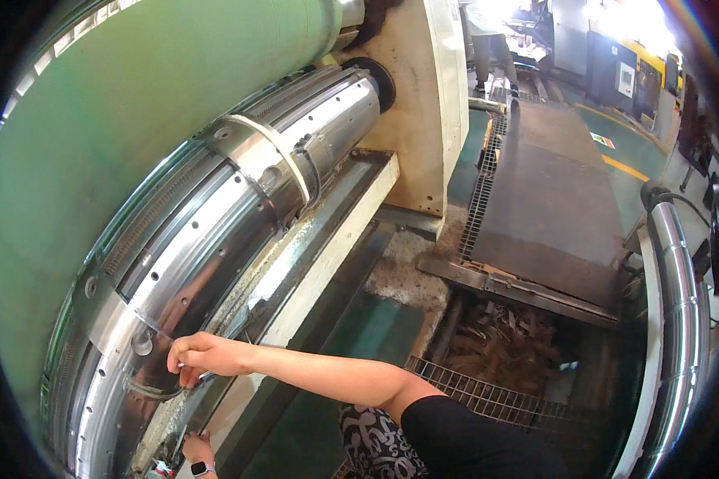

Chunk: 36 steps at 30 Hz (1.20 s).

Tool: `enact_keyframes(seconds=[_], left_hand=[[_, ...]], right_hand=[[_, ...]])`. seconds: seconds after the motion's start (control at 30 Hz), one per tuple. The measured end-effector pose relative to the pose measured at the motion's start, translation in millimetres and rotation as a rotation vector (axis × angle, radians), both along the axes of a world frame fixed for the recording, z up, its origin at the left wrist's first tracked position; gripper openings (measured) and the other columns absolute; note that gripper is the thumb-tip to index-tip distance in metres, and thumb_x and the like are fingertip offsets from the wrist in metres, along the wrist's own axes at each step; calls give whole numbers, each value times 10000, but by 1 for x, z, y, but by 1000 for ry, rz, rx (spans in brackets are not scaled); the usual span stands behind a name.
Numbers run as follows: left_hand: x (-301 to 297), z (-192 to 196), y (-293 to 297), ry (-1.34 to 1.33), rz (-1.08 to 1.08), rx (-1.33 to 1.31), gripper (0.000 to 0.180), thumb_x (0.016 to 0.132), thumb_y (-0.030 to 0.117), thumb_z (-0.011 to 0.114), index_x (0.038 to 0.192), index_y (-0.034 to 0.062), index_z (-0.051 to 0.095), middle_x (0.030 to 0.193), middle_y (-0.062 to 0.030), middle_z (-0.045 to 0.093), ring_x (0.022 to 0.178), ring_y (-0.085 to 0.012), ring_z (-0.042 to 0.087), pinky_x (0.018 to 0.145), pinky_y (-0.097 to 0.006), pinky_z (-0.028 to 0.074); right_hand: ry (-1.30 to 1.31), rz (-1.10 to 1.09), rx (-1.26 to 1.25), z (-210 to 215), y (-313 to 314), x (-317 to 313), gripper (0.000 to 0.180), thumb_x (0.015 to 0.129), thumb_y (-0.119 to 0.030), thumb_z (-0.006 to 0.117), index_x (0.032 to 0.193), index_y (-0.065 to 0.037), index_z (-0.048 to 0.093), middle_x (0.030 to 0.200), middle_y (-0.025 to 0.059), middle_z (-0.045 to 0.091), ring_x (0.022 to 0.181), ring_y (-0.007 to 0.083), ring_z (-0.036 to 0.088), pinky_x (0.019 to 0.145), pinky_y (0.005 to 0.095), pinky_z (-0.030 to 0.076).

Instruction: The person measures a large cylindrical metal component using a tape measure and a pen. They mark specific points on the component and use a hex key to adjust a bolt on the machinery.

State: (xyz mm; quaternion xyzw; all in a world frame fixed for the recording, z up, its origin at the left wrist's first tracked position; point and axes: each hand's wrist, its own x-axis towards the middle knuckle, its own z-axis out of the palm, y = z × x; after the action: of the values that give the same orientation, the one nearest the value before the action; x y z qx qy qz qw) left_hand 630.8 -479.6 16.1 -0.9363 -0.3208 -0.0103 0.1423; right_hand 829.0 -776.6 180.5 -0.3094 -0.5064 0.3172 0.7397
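A long steel cylinder (216, 223) with rows of bolt holes runs diagonally beneath a large green roller (160, 88). My right hand (206, 356) is at the cylinder's near side, beside a round knob-like part (141, 343). Its fingers are curled together; what they grip, if anything, is too small to make out. Lower down, at the bottom edge, my left hand (197, 449), with a watch (200, 469) on its wrist, rests by the pale machine beam (327, 263). Its fingers are mostly hidden. Close to it lies a small red and white item (161, 468).
A cream machine frame (411, 104) holds the cylinder's far end. To the right are a brown metal platform (547, 199), a pit with brown scraps (507, 335) and wire grating (487, 391). A shiny roller (679, 303) stands far right. Another person (487, 40) is in the background.
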Motion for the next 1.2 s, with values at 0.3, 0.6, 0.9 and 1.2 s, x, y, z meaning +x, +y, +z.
enact_keyframes(seconds=[0.3,0.6,0.9,1.2], left_hand=[[2,0,3,40,59,-41,423,791,404,601,961,18,577,953,-208,588,832,-362,597,694,-450,482],[1,3,-9,-75,-3,-104,449,817,422,559,1027,27,585,1075,-213,573,904,-340,596,738,-434,490],[-12,14,-18,-77,10,-115,421,836,419,534,987,28,578,974,-156,577,810,-293,622,679,-390,505],[-15,1,-7,-192,-34,-90,349,808,370,581,911,36,578,913,-137,560,741,-292,622,630,-391,503]], right_hand=[[-343,-92,-26,13,-11,7,124,867,-92,554,957,-6,549,832,63,514,836,154,594,709,299,470],[-507,-820,-128,12,15,5,184,867,-193,500,842,-22,562,757,118,586,702,246,605,620,345,474],[-97,118,-173,17,-14,-5,297,953,-132,387,1155,61,486,1149,173,526,1108,306,521,978,379,402],[-633,-307,-315,35,-12,-18,181,919,-74,454,1061,12,526,995,109,621,980,191,608,829,302,467]])
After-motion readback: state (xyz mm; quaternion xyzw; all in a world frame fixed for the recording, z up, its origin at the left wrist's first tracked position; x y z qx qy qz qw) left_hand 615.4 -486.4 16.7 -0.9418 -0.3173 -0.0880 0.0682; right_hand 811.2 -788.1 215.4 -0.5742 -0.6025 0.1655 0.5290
